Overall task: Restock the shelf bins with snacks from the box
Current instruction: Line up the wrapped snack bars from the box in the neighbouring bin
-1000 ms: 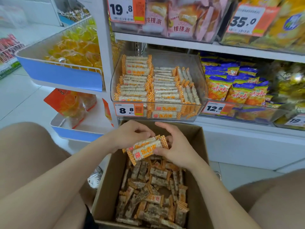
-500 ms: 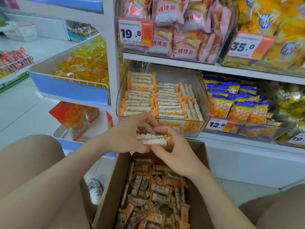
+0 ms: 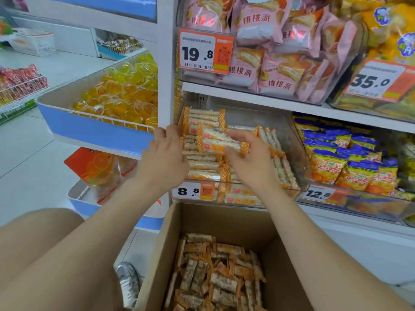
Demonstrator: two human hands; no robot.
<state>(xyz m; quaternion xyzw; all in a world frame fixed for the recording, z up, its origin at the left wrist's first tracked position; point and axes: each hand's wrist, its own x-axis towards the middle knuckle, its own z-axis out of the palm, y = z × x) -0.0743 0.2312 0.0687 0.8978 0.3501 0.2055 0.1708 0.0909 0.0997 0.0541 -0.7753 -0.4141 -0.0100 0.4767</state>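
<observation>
Both hands have come up out of the box [image 3: 224, 218] since half a second ago. They have carried a small bundle of snack bars [image 3: 221, 142] from just above the cardboard to the mouth of the clear bin [image 3: 302, 162] on the shelf.

The left hand [image 3: 165, 160] holds the bundle's left end, its fingers [image 3: 167, 133] curled over the orange checked wrapper tips. The right hand [image 3: 252, 163] pinches the other end, fingers [image 3: 243, 136] on top and thumb underneath. Gripping from both ends probably keeps the loose bars pressed into one flat block, so they can go down as a layer rather than scatter.

The bundle hangs over the bin's middle, lying left to right like the tidy stack [image 3: 203, 118] behind it. That stack stands taller than the middle row, so the load looks meant for the lower row. At the bin's right side, more bars stand on edge [image 3: 284, 169].

The box sits open directly below the bin, which keeps each carry short. Many bars [image 3: 213, 279] lie jumbled inside it, so the restocking seems only partway done.

The next move calls for lowering the bundle level and freeing both ends together. If one end goes first, a bar could slide out and spoil the row.
</observation>
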